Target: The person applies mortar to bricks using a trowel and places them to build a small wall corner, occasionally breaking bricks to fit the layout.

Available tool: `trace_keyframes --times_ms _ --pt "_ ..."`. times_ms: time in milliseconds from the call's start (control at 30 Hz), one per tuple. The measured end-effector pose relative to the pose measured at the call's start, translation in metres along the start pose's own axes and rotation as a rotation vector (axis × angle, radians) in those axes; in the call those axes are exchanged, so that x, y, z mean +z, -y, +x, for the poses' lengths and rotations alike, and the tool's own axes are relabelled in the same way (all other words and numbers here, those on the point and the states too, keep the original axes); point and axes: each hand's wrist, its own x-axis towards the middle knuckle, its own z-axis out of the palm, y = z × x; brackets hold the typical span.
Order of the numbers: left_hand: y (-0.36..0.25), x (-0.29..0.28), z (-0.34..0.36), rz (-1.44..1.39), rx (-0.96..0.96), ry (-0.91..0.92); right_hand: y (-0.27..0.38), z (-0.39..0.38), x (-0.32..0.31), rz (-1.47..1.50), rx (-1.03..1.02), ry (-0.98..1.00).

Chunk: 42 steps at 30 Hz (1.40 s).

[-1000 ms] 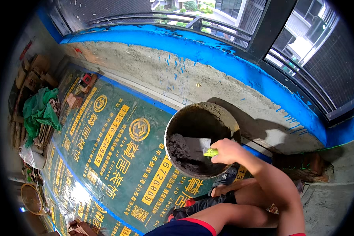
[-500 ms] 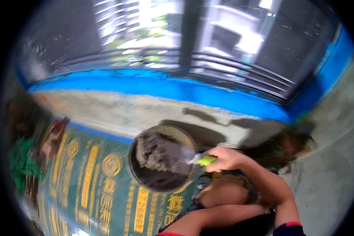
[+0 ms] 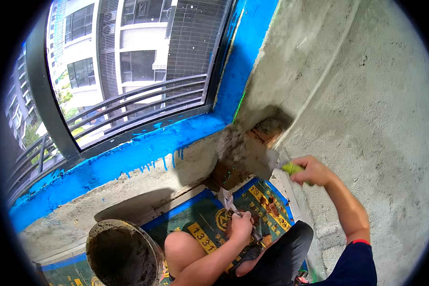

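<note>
1. At the far corner, just right of the middle, your trowel has a heap of dark grey mortar at the left end of its blade; whether the heap touches the wall, you cannot tell.
2. Your right hand comes in from the right, its fingers clamped on the trowel's green handle.
3. Nearer to you, your left hand has its fingers closed around a small scraper, whose pale, smeared blade points away from you.
4. Just behind the trowel, a rough hollow opens in the grey right-hand wall.
5. Below your hands, green sheeting with yellow print covers the floor, edged in blue.
6. Near left, beside your knee, stands a round bucket with dark mortar inside.
7. Far left, a blue-coated band runs beneath the dark window frame.
</note>
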Motion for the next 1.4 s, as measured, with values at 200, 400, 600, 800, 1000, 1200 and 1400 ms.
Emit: trace_keyframes --times_ms 200,400,600,800,1000,1200,1400 --pt "-0.008 0.011 -0.005 -0.075 -0.019 -0.012 -0.047 0.113 -0.073 -1.159 -0.558 -0.526" --pt "-0.030 0.016 -0.022 -0.096 -0.059 0.044 -0.084 0.150 -0.062 -1.337 -0.275 -0.631" --pt "-0.033 0.016 -0.021 -0.032 -0.123 0.071 -0.128 0.125 -0.082 -0.938 -0.048 -0.724" --pt "-0.023 0.028 -0.009 -0.112 -0.166 0.069 -0.122 0.160 -0.139 -0.476 0.141 -0.631" --pt "-0.033 0.030 -0.002 0.014 -0.246 0.115 -0.095 0.221 -0.179 -0.403 0.175 -0.381" --pt "-0.003 0.026 0.018 -0.023 -0.204 -0.034 -0.105 0.301 -0.208 -0.843 0.288 -0.322" --pt "0.012 0.026 0.020 0.052 -0.013 -0.099 -0.127 0.306 -0.235 -0.622 0.373 -0.225"
